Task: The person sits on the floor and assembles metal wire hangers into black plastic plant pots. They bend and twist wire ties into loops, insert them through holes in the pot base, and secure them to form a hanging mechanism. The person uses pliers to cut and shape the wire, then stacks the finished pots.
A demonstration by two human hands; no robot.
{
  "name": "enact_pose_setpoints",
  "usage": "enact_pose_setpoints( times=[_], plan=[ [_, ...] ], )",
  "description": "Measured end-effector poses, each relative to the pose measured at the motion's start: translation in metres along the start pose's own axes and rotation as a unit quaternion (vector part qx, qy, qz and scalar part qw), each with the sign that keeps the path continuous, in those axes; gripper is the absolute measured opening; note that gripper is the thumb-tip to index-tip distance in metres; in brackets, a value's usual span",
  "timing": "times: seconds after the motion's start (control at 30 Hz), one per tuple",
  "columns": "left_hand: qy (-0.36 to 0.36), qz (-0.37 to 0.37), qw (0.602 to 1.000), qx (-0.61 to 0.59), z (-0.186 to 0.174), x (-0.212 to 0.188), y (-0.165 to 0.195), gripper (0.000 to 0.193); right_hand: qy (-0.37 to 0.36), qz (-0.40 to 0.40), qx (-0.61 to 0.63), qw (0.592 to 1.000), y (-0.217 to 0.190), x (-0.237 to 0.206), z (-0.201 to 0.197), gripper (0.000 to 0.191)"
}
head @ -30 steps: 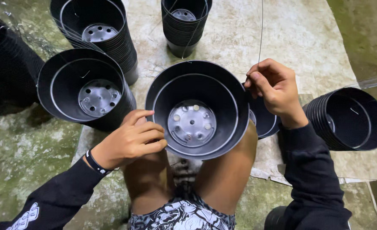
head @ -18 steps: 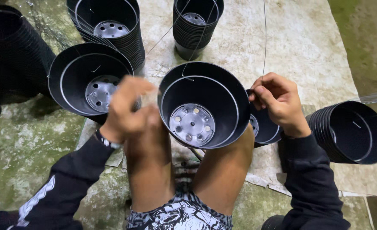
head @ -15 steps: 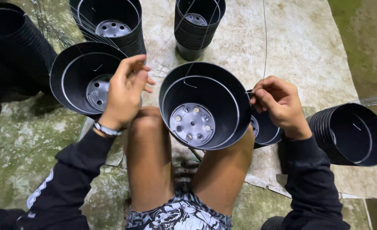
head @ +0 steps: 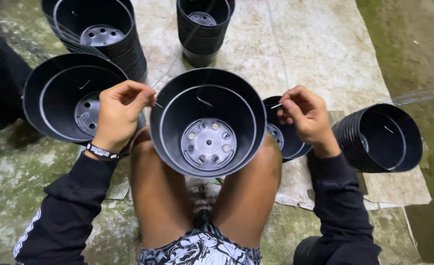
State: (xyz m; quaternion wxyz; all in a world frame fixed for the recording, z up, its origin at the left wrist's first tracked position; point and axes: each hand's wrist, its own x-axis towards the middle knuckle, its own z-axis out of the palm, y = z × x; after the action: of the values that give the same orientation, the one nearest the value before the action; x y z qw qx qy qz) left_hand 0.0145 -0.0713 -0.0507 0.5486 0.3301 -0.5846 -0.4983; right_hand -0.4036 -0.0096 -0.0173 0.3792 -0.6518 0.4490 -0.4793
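The left hand [head: 119, 115] has come back beside the pot [head: 208, 122], pinching a thin wire [head: 157, 104] at its rim. The right hand [head: 305, 118] is pinching another wire end; both grips should be staying tight and level.

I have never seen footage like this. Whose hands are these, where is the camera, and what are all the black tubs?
The camera sits on a person's head and looks down, so you see their own arms and bare knees. Between the knees rests a black plastic plant pot with drainage holes in its base. The left hand pinches something thin at the pot's left rim; the right hand pinches a thin wire end at the right rim. Around them, on a pale mat over mossy ground, stand and lie stacks of the same pots, one stack tipped on its side.
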Motion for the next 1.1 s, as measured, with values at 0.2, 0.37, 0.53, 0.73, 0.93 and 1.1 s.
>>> enact_pose_setpoints(
  times=[0.2,0.37,0.53,0.73,0.93,1.1],
  plan=[
    [-0.005,-0.007,1.0,-0.028,0.023,0.007,-0.034,0.011,0.019,-0.062,0.046,0.997,0.021,-0.007,0.009,0.01],
    [-0.013,-0.008,1.0,-0.008,0.047,0.015,-0.07,0.013,0.055,-0.097,0.047,0.993,0.024,-0.022,0.013,0.01],
    [-0.028,-0.012,0.999,-0.04,0.067,0.023,-0.105,0.014,0.074,-0.105,0.041,0.991,0.025,-0.031,0.009,0.006],
    [-0.034,-0.012,0.999,-0.035,0.078,0.026,-0.128,0.016,0.069,-0.104,0.048,0.991,0.03,-0.038,-0.002,0.005],
    [-0.026,-0.019,0.999,-0.023,0.076,0.024,-0.131,0.016,0.065,-0.103,0.049,0.991,0.034,-0.038,0.001,0.005],
    [-0.025,-0.014,0.999,-0.021,0.075,0.02,-0.13,0.016,0.06,-0.107,0.03,0.992,0.032,-0.039,0.003,0.005]
  ],
)
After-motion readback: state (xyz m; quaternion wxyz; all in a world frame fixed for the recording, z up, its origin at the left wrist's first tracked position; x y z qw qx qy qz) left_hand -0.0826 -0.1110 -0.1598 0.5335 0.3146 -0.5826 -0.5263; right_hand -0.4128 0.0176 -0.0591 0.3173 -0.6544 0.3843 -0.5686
